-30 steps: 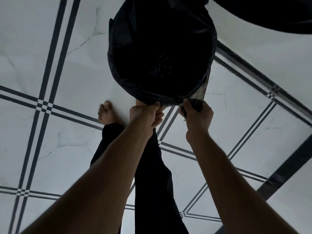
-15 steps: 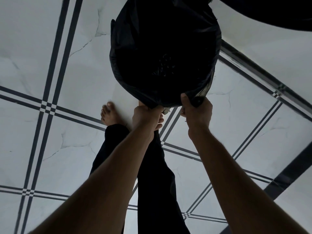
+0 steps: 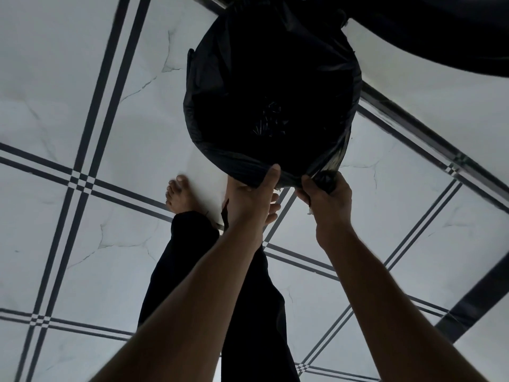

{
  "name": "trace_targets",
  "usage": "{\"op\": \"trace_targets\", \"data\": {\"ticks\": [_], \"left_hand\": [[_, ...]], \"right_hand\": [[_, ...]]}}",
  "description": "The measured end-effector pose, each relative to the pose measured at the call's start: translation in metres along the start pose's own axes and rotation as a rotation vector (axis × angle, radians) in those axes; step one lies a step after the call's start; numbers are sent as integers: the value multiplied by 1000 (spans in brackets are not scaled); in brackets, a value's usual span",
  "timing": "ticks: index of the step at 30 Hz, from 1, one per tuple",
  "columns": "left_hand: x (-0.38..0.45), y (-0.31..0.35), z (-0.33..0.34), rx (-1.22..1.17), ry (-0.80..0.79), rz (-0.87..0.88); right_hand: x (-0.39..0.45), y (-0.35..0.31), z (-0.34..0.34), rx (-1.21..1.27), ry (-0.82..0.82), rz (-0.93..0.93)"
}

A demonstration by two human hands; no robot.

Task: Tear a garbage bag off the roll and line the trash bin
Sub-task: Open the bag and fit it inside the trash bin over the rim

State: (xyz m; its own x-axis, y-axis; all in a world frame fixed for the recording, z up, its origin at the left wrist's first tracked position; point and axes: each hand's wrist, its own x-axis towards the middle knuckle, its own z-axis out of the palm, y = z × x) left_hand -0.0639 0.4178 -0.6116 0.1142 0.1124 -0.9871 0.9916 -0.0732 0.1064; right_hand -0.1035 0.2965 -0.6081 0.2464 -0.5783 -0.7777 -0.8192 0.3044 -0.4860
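Observation:
A round trash bin stands on the floor ahead of me, its wall hidden under the black garbage bag (image 3: 271,86) that lines it and folds over the rim. My left hand (image 3: 254,201) grips the bag's edge at the near side of the rim, thumb on top. My right hand (image 3: 325,197) pinches a bunched fold of the same bag just to the right of it. Crumpled plastic shows at the bottom inside.
The floor (image 3: 82,111) is white marble-look tile with dark double stripes. My bare left foot (image 3: 179,195) and dark trouser legs (image 3: 248,312) stand just short of the bin. A large dark object (image 3: 440,34) fills the upper right corner beside the bin.
The view has shifted slightly, so the bin sits a little further right. Both hands stay on the bag's near edge; the right hand has gathered the loose fold tighter.

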Motion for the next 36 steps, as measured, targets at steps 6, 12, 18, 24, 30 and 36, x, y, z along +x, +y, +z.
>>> {"op": "trace_targets", "data": {"ticks": [6,12,18,24,30,36], "left_hand": [[3,7,7,-183,-28,-193],[-1,4,2,-29,-22,-98],[5,3,-6,245,-17,8],[10,-3,-4,370,4,99],[19,-11,-4,439,76,165],[46,-14,-3,329,50,118]], "right_hand": [[2,2,-7,9,-80,38],[3,3,-11,-20,-102,87],[5,3,-12,-165,-124,22],[13,12,-14,-382,-111,-70],[16,17,-12,-262,-98,-67],[38,28,5,-116,-41,42]]}}
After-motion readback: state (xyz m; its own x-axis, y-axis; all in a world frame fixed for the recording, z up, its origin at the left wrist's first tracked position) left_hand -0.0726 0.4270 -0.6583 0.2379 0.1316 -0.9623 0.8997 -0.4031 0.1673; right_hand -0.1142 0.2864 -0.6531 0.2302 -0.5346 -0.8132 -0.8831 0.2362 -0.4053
